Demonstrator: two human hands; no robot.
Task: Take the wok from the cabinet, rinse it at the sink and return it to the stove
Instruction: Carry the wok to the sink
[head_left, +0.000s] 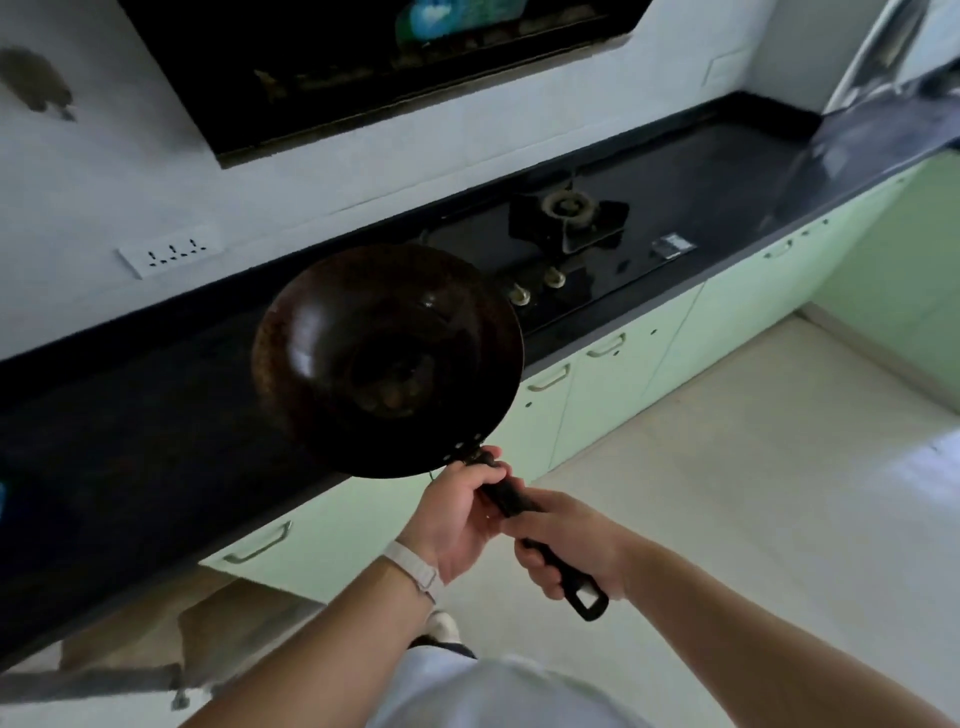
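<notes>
Ahead of the fingers (485, 475), above the worktop (156, 441), the wok (387, 358) is held. Its handle (508, 497) is gripped by left hand (457, 514) and right hand (571, 540), both curled tight.

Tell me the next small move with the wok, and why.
Probably, if rinsed, swing the wok right and lower it onto the free burner: the left hand and right hand both grip its handle, it hangs over the counter, and no sink is in view.

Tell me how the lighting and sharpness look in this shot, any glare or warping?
Head view: dim, the wok nearly merges with the black countertop in shadow; daylight glare whitens the floor and the countertop's far right end; the wide-angle lens bows the counter edge; the range hood is blurred.
</notes>
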